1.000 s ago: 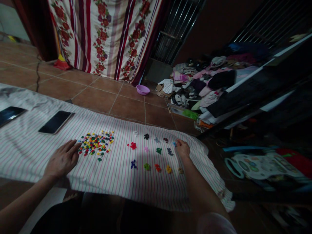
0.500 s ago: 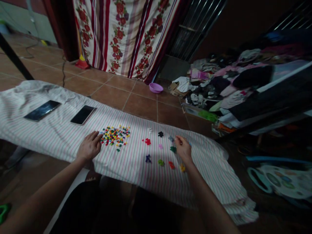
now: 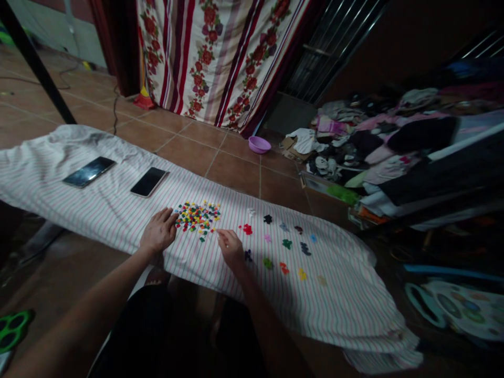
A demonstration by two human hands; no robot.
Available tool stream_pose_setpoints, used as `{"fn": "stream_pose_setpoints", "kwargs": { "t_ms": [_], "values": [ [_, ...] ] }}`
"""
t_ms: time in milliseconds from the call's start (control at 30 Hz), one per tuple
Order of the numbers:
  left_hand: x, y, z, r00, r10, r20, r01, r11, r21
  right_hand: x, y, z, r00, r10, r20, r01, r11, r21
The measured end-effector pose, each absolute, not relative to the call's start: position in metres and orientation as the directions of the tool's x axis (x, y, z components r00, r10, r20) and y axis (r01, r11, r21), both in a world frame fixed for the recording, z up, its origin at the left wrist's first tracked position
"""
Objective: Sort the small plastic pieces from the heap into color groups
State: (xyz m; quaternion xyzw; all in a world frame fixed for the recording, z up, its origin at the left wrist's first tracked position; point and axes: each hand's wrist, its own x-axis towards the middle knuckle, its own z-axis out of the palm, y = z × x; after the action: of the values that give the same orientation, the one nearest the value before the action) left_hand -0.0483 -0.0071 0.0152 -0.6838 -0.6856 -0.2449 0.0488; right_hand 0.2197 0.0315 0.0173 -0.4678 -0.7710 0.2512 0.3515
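A mixed pile of tiny coloured beads or blocks [image 3: 197,216], too small to make out exactly, lies on the striped cloth [image 3: 220,273]. Against the pile's left edge rests my left hand [image 3: 159,231], open, fingers lying flat. My right hand [image 3: 231,248] is at the pile's right edge, fingers bent and slightly apart, with nothing visible in them. To its right, small groups sorted by colour sit in rows: red [image 3: 247,229], black [image 3: 268,219], dark green [image 3: 286,244], lime green [image 3: 268,262], orange [image 3: 284,268], yellow [image 3: 302,273] and several others. My right hand partly covers the dark blue group [image 3: 248,255].
Two dark-screened devices, a tablet-like one [image 3: 90,171] and a phone [image 3: 149,181], lie left on the cloth. Beyond are a purple basin [image 3: 259,144] on the tiled floor, a flowered curtain [image 3: 220,58] and a heap of clothes [image 3: 374,131] at the right.
My right hand has moved left from the sorted groups to the mixed pile, uncovering brown, light blue and dark grey groups. My left hand stays beside the pile. The view has shifted slightly.
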Motion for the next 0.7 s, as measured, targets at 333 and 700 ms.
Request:
{"fn": "stream_pose_setpoints", "kwargs": {
  "t_ms": [333,700],
  "values": [
    [-0.049,-0.007,0.016,-0.052,0.913,0.405,0.960,-0.067,0.273,0.193,0.030,0.008,-0.191,0.915,0.355,0.614,0.393,-0.684],
    [-0.049,-0.008,0.013,-0.057,0.910,0.411,0.958,-0.066,0.279,0.169,0.058,0.020,-0.195,0.890,0.412,0.657,0.430,-0.619]
  ]
}}
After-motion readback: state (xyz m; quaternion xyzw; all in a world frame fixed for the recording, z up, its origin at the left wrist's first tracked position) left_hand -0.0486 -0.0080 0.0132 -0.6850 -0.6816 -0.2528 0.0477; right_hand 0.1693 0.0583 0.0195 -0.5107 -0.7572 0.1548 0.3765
